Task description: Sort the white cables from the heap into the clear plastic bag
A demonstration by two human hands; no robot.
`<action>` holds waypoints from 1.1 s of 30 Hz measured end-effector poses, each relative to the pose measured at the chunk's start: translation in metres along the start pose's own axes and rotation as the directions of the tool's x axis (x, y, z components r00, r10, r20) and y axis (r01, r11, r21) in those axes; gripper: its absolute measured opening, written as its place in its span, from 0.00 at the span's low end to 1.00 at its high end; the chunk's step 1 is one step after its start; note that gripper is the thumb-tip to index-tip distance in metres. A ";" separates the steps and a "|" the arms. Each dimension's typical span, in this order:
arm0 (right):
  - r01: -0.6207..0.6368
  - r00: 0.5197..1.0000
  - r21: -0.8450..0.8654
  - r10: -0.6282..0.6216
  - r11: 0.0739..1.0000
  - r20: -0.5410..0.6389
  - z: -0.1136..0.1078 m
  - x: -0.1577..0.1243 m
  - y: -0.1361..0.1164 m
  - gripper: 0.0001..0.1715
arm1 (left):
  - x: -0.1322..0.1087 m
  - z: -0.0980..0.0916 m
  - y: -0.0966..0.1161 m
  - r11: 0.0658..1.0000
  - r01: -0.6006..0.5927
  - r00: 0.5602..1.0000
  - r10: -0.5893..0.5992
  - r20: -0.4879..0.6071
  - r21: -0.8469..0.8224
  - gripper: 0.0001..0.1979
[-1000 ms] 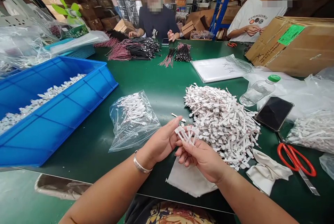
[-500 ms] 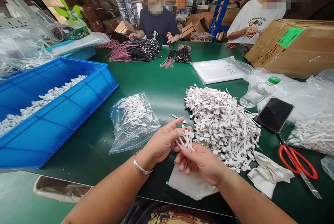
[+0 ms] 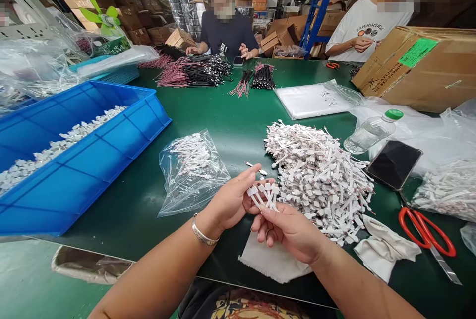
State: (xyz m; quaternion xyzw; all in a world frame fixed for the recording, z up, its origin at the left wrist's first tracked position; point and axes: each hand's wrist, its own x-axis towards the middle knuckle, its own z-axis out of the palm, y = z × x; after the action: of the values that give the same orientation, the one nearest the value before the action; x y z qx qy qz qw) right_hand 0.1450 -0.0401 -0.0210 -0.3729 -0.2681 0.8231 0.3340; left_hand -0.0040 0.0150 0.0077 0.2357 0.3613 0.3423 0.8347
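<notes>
Fingers: the fingers point(image 3: 243, 181) of the left hand point(image 3: 227, 201) curl up behind a bunch of white tabbed strips point(image 3: 265, 195), while the fingers point(image 3: 268, 214) of the right hand point(image 3: 288, 232) close on its lower end. Both hands are gripping it above a white cloth point(image 3: 273, 259).

Bunch: it sits between the two hands, with its small tabs fanned out at the top and the strips narrowing downward.

Long axis: it stands roughly upright, leaning slightly from the upper left to the lower right.

Nearer hand: the right fingertips are at the narrow end, and the left hand lies along the bunch's left side.

Heap: a large heap of similar strips point(image 3: 320, 180) lies just to the right of the bunch, close to the right hand.

Loose strip: a single strip point(image 3: 256, 167) lies on the green tabletop point(image 3: 208, 126) just beyond the left fingertips.

Left side: the widest gap runs from the left hand to a clear plastic bag point(image 3: 193, 173) of strips, with a blue plastic crate point(image 3: 147, 123) further left.

Right side: red-handled scissors point(image 3: 427, 232) lie past the heap.

Near edge: the tabletop's edge passes beneath both forearms.
</notes>
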 end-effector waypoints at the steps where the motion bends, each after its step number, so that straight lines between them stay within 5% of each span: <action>1: 0.002 1.000 -0.002 -0.002 1.000 0.001 0.000 0.000 0.000 0.16 | 0.000 0.000 0.000 1.000 0.001 1.000 -0.001 -0.001 0.003 0.25; 8: 0.004 1.000 -0.004 -0.004 1.000 0.006 0.000 -0.001 0.000 0.17 | 0.001 0.001 0.001 0.999 0.014 1.000 -0.014 -0.020 0.036 0.23; 12: -0.003 1.000 -0.018 0.003 1.000 -0.005 0.000 -0.001 0.001 0.18 | 0.001 0.000 0.001 0.980 -0.039 0.999 0.038 0.010 0.194 0.21; 16: -0.017 1.000 -0.044 0.017 0.999 -0.001 0.002 -0.001 0.001 0.19 | 0.001 -0.002 -0.001 0.866 -0.179 0.983 0.176 0.050 0.467 0.18; 20: -0.026 1.000 -0.052 0.027 0.998 0.008 0.003 -0.002 0.001 0.19 | 0.002 -0.003 -0.004 0.750 -0.195 0.975 0.217 0.044 0.632 0.18; 27: -0.078 0.996 -0.100 0.081 0.992 0.031 0.003 -0.003 -0.001 0.22 | -0.001 -0.001 0.004 0.615 -0.202 0.979 0.158 0.133 0.762 0.18; 33: -0.120 0.989 -0.174 0.133 0.978 0.065 0.004 -0.004 0.003 0.23 | 0.002 -0.003 0.006 0.593 -0.221 0.975 0.110 0.193 0.775 0.15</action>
State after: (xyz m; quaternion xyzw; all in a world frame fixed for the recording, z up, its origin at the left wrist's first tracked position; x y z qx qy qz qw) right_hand 0.1428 -0.0458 -0.0190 -0.3846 -0.3253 0.8305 0.2378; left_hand -0.0079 0.0213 0.0087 0.6335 0.3987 0.2079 0.6297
